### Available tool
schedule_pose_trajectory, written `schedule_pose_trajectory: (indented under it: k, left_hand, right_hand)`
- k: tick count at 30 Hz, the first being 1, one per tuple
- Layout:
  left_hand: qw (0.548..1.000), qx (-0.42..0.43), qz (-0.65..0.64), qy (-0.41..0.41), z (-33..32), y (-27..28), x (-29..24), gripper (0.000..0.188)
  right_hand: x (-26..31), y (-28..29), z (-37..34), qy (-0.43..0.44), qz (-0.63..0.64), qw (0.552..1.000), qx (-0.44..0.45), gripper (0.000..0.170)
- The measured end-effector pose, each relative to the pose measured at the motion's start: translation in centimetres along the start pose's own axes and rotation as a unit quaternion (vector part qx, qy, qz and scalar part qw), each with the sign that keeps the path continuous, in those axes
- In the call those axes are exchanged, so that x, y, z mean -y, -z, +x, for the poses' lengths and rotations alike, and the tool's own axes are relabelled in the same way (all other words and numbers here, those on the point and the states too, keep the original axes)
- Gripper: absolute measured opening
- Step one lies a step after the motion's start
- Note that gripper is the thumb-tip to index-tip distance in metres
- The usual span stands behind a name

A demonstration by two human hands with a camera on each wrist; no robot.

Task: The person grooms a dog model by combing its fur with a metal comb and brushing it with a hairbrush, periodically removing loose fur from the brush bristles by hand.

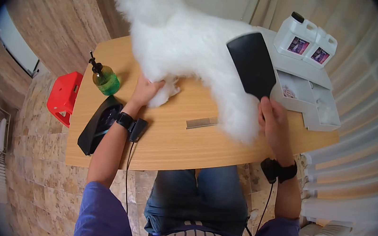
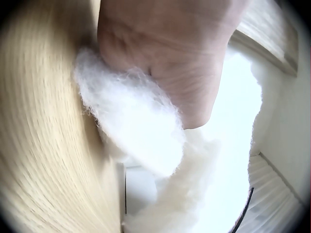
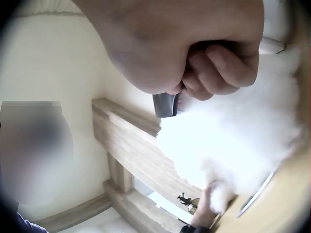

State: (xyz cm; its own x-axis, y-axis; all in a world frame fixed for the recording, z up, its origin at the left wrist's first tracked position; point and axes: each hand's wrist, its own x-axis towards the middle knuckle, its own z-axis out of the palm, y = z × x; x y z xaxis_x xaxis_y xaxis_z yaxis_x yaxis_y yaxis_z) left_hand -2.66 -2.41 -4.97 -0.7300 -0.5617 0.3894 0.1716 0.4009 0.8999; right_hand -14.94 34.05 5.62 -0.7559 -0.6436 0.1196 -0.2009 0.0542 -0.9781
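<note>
A white, fluffy dog-shaped figure [image 1: 185, 41] stands on the wooden table [image 1: 167, 136]. My left hand [image 1: 146, 90] grips its front leg [image 1: 163, 96] low down, close over the tabletop; fur covers part of the fingers. In the left wrist view, the white paw [image 2: 131, 111] pokes out under my palm. My right hand [image 1: 274, 124] holds a black paddle brush [image 1: 252, 64] by its handle, near the figure's rear. The broad back of the brush faces up and overlaps the hindquarters; its bristle side is hidden. A metal comb [image 1: 201, 122] lies on the table between the legs.
At the left stand a pump bottle of green liquid [image 1: 106, 80] and an open black case [image 1: 97, 127]. A white organizer [image 1: 291, 103] with open compartments sits at the right, white jugs [image 1: 297, 37] behind it. A red stool [image 1: 64, 97] stands beyond the table's left edge.
</note>
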Motion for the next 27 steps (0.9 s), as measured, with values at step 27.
schedule_pose_trajectory:
  k: [27]
  left_hand:
    - [0.999,-0.002,0.036,-0.018,-0.1,0.1,-0.1,0.044]
  right_hand:
    - [2.3,0.0,-3.7,0.011,0.0,0.999,-0.036,0.044]
